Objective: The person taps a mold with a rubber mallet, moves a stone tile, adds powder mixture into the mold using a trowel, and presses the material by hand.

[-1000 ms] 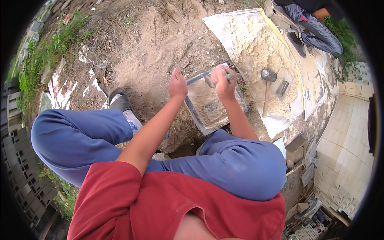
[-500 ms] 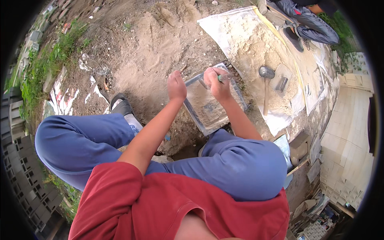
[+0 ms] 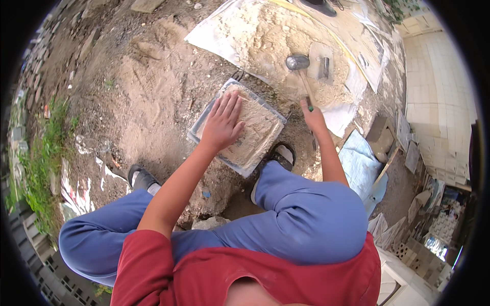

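My left hand [image 3: 222,121] lies flat, fingers stretched out, on the pale sandy powder filling a square grey frame [image 3: 278,118] on the ground. My right hand [image 3: 313,118] is closed around a tool with a green handle [image 3: 310,108]; a thin dark part [image 3: 314,142] shows below the hand, and its exact kind is unclear. Right by those fingers is the handle end of a mallet [image 3: 298,63] with a rounded dark head, lying on the powder heap. Whether my fingers touch that handle I cannot tell. A trowel-like flat tool [image 3: 323,68] rests beside the mallet head.
White sheeting [image 3: 214,42] carries the pale powder heap [image 3: 255,28]. Another person's shoe [image 3: 320,7] is at the top edge. Light blue sheeting [image 3: 357,159] and a brown block [image 3: 381,137] lie to the right. Grass [image 3: 46,148] grows at the left.
My right hand has moved off the frame to the right, toward the mallet handle, keeping the green-handled tool. My left hand has come down flat onto the powder. The view has shifted.
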### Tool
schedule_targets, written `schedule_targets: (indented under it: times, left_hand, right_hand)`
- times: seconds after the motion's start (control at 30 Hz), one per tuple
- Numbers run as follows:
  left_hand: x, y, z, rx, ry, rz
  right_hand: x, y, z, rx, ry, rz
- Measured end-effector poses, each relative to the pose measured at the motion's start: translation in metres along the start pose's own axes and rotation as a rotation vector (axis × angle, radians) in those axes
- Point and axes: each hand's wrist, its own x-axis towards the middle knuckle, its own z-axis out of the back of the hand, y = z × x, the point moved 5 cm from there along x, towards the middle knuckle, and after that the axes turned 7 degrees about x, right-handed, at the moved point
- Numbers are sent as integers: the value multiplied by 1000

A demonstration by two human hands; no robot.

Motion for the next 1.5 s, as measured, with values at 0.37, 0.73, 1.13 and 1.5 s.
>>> schedule_targets:
  times: [0.37,0.73,1.13,1.5]
  left_hand:
    - [-15,-1,0,6,77,-28]
    - [2,28,20,-153,146,-200]
    - [-40,121,-16,-742,-246,766]
    - [-49,130,-24,-1171,-582,881]
  right_hand:
    - [84,-22,-21,-510,-330,386]
    - [16,54,-11,514,398,-128]
    - [-138,133,27,162,622,212]
    - [-149,154,-35,-37,700,631]
